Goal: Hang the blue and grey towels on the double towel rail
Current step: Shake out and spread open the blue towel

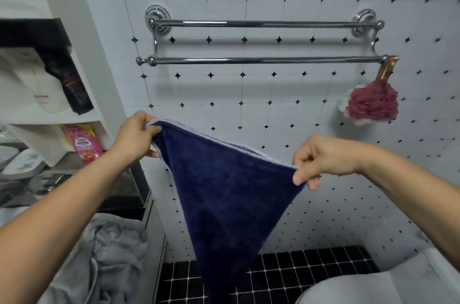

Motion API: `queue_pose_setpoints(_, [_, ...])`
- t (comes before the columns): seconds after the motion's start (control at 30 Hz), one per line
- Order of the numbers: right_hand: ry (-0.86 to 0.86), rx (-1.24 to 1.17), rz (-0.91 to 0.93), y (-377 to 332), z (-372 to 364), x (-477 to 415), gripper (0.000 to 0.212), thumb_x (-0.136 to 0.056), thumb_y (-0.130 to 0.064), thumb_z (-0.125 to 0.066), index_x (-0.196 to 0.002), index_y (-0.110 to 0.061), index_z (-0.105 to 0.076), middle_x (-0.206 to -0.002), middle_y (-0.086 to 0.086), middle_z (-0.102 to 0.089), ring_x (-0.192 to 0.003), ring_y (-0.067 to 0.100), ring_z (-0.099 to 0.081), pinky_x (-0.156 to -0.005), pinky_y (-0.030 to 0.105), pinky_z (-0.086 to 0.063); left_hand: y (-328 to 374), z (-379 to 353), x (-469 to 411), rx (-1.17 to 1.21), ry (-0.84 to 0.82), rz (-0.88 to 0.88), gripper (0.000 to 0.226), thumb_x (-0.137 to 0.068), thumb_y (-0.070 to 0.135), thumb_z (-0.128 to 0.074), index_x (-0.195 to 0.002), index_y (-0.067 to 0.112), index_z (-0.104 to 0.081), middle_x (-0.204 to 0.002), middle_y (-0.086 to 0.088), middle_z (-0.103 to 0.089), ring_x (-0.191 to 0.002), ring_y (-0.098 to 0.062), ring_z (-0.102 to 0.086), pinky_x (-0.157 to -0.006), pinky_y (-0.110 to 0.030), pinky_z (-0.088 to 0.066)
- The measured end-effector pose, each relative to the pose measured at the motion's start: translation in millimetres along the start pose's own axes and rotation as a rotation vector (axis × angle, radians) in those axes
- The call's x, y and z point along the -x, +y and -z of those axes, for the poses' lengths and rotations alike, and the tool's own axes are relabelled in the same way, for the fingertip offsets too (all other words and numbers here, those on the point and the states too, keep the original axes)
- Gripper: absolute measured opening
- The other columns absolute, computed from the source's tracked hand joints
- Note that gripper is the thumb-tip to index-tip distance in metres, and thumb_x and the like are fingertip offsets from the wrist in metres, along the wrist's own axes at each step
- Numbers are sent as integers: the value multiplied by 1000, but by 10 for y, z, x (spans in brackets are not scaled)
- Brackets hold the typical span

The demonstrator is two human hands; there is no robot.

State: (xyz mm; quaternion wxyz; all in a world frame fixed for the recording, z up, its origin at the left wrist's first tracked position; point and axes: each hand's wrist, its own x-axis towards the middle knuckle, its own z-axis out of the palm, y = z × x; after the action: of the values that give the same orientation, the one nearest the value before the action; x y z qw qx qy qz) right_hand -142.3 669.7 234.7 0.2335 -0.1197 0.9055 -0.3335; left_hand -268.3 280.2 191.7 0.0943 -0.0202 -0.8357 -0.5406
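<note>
A white tiled wall (286, 114) with small black diamonds fills the far side. On it hangs the chrome double rail (266, 41), its two bars bare, the upper one set back toward the wall and the lower one nearer. Below the rail, held out in mid-air, is the blue towel (229, 204), its top edge stretched between both hands and the rest dropping to a point near the black floor tiles (298, 271). The grey towel (109, 259) lies crumpled at the near left, on a surface beside a dark cabinet (129, 194). On the far left stands a white shelf (82, 114) with bottles and a pink pouch (84, 144). A red bath puff (372, 102) hangs from the right end of the lower bar. The left hand (138, 137) pinches the left corner of the blue towel, higher up. The right hand (321, 158) pinches the right corner between thumb and fingers, lower down and nearer.
</note>
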Motion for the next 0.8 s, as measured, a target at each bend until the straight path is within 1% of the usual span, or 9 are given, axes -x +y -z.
queue_pose_setpoints(0.07, [105, 164, -3, -2, -29, -53, 26, -76, -32, -81, -65, -13, -68, -59, 3, -72, -54, 10, -65, -61, 21, -50, -3, -25, 30, -4, -21, 23, 16, -97, 7, -52, -85, 17, -52, -88, -12, -57, -74, -28, -61, -42, -32, -55])
queue_pose_setpoints(0.17, [570, 296, -110, 105, 127, -150, 27, -83, -27, -76, -69, -6, -67, -56, 5, -71, -58, 22, -69, -64, 33, -57, -7, -69, 87, -26, -150, 10, 10, -95, 7, -54, -87, 14, -55, -83, -12, -56, -69, -26, -59, -42, -33, -55])
queue_pose_setpoints(0.2, [617, 275, -147, 136, 139, -172, 28, -85, -26, -74, -71, -3, -66, -57, 5, -72, -61, 24, -70, -68, 38, -58, 11, -70, 93, -29, -150, -6, 9, -95, 7, -55, -88, 13, -55, -82, -12, -57, -67, -27, -60, -42, -34, -56])
queue_pose_setpoints(0.3, [453, 256, -136, 149, 29, -223, 29, -85, -28, -74, -67, -9, -62, -56, 1, -72, -54, 11, -67, -61, 30, -54, 62, 10, 50, -8, -8, -11, 14, -95, 7, -54, -84, 15, -53, -83, -13, -58, -61, -31, -62, -39, -34, -56])
queue_pose_setpoints(0.37, [559, 237, -95, 125, 36, -238, 29, -83, -29, -74, -63, -14, -61, -53, -4, -70, -48, 2, -61, -50, 20, -44, 69, 42, 26, 18, 26, 17, 15, -96, 6, -54, -84, 16, -53, -88, -14, -58, -65, -31, -62, -37, -32, -55])
queue_pose_setpoints(0.43, [731, 256, -97, 80, 140, -253, 26, -81, -26, -74, -62, -13, -62, -51, -2, -69, -48, 2, -59, -48, 16, -37, 78, 31, 17, 29, -4, 41, 14, -96, 8, -54, -85, 16, -54, -90, -12, -56, -70, -30, -60, -38, -34, -56])
queue_pose_setpoints(0.57, [840, 143, -83, 20, 237, -273, 15, -70, -13, -82, -67, -17, -67, -57, -6, -66, -51, 6, -58, -48, 16, -40, 127, 6, 3, 237, -45, 132, 9, -98, 11, -52, -89, 12, -54, -90, -6, -54, -80, -24, -58, -41, -34, -56])
queue_pose_setpoints(0.7, [816, -107, -86, 79, 193, -310, 35, -70, -5, -79, -93, -26, -64, -77, 1, -59, -67, 18, -57, -65, 29, -46, 108, 15, 28, 303, -105, 192, 6, -99, 12, -52, -93, 11, -53, -93, -9, -57, -83, -26, -60, -44, -41, -58])
queue_pose_setpoints(0.8, [781, -161, -104, 155, 159, -346, 5, -78, -7, -72, -80, -12, -70, -66, 1, -60, -62, 19, -50, -60, 28, -37, 140, 5, 22, 320, -141, 176, 6, -98, 12, -53, -92, 12, -55, -93, -9, -58, -82, -25, -61, -46, -41, -58])
